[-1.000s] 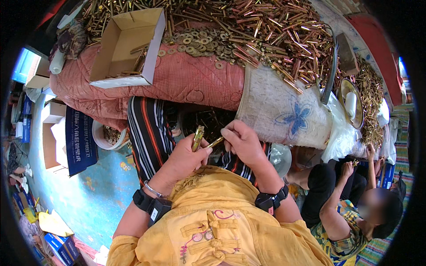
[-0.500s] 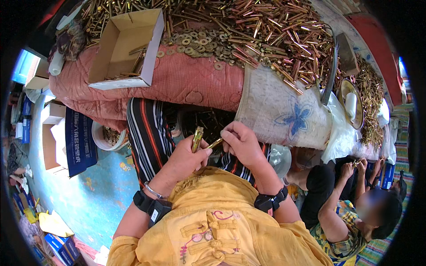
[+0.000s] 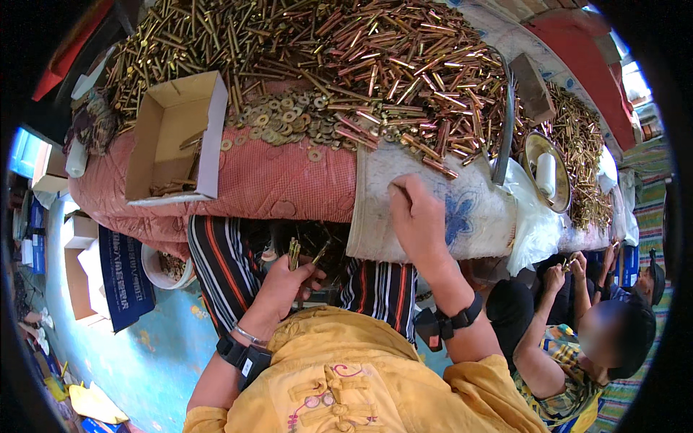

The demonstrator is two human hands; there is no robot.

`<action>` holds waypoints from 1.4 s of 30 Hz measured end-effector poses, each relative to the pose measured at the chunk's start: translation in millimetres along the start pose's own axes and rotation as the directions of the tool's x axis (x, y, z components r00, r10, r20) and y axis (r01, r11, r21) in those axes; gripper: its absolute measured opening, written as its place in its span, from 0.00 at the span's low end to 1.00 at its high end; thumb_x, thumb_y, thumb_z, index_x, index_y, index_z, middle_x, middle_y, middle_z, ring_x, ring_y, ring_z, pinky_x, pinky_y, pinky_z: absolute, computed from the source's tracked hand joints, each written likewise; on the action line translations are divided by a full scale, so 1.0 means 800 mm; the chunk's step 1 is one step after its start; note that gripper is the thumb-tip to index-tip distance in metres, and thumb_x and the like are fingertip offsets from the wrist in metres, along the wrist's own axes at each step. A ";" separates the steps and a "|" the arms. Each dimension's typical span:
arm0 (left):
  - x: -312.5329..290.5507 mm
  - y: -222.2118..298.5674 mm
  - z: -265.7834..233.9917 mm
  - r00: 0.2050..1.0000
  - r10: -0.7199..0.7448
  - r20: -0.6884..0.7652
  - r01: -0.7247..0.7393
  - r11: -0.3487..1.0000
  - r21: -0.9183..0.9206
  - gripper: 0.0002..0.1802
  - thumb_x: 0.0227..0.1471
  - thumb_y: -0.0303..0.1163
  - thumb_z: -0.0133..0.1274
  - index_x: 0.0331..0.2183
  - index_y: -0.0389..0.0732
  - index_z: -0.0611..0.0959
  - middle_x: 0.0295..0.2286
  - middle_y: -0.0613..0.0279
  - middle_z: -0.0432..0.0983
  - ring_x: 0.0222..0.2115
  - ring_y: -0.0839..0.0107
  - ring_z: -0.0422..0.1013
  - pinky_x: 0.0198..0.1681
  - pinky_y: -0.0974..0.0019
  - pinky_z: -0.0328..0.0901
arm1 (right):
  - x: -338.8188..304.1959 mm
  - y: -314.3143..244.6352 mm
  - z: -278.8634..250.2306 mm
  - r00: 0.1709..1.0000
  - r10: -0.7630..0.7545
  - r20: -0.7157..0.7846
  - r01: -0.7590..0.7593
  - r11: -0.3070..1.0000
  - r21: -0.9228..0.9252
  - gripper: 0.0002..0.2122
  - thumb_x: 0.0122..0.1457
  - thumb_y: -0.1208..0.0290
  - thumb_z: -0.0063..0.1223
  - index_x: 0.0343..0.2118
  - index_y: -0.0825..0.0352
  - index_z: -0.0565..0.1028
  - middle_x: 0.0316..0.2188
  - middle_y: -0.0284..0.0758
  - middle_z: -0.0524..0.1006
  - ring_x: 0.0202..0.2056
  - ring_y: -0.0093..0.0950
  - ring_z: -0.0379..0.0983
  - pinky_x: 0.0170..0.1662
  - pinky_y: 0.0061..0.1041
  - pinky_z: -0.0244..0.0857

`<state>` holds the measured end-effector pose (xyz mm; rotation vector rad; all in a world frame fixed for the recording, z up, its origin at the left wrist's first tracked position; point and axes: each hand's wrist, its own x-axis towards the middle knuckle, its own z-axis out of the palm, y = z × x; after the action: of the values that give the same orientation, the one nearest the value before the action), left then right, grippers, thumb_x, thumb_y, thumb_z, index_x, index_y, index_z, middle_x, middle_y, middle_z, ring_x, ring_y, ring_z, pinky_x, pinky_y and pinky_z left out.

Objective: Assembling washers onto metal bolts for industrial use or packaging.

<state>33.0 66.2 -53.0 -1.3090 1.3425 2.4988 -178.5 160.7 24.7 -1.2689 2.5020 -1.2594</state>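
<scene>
hands (image 3: 282,281) (image 3: 421,224) apart; carton (image 3: 164,137) holds metal rods (image 3: 175,187)

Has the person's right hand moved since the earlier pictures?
Yes. Judged against the pale mat, the right hand has moved forward and rightward, from the lap to over the mat, closer to its blue flower.

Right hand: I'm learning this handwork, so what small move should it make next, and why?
Probably reach slightly forward and pinch up one of the nearest bolts: the right hand is over the pale cloth, just short of them, with no piece visible in it, while the left hand already holds metal pieces.
</scene>
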 end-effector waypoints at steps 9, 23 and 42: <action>0.022 -0.002 0.006 0.999 -0.044 -0.026 0.042 0.997 -0.067 0.13 0.53 0.26 0.45 0.43 0.41 0.72 0.37 0.63 0.74 0.31 0.73 0.73 0.24 0.75 0.66 | 0.051 0.050 -0.007 0.985 -0.170 0.038 0.172 0.903 -0.395 0.10 0.48 0.78 0.45 0.36 0.66 0.69 0.32 0.44 0.74 0.30 0.46 0.71 0.32 0.41 0.66; 0.022 -0.009 -0.003 0.995 -0.093 0.021 0.095 0.989 -0.117 0.10 0.55 0.31 0.45 0.40 0.42 0.71 0.28 0.63 0.72 0.28 0.74 0.70 0.24 0.73 0.67 | 0.087 0.053 0.009 0.996 -0.090 0.014 0.086 0.878 -0.471 0.09 0.50 0.75 0.47 0.36 0.66 0.68 0.32 0.44 0.72 0.29 0.47 0.71 0.32 0.42 0.65; -0.033 0.012 0.011 0.994 0.024 0.110 -0.011 0.993 -0.122 0.08 0.51 0.28 0.51 0.35 0.42 0.72 0.24 0.66 0.72 0.19 0.82 0.63 0.15 0.82 0.54 | -0.064 -0.016 0.039 0.891 0.162 0.424 -0.378 0.784 0.493 0.08 0.54 0.80 0.46 0.37 0.68 0.71 0.24 0.30 0.72 0.24 0.15 0.65 0.28 0.16 0.60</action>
<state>40.9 75.4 -26.2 -1.1620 1.2033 2.6588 -124.5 172.5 -1.3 -0.8467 1.7699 -1.3889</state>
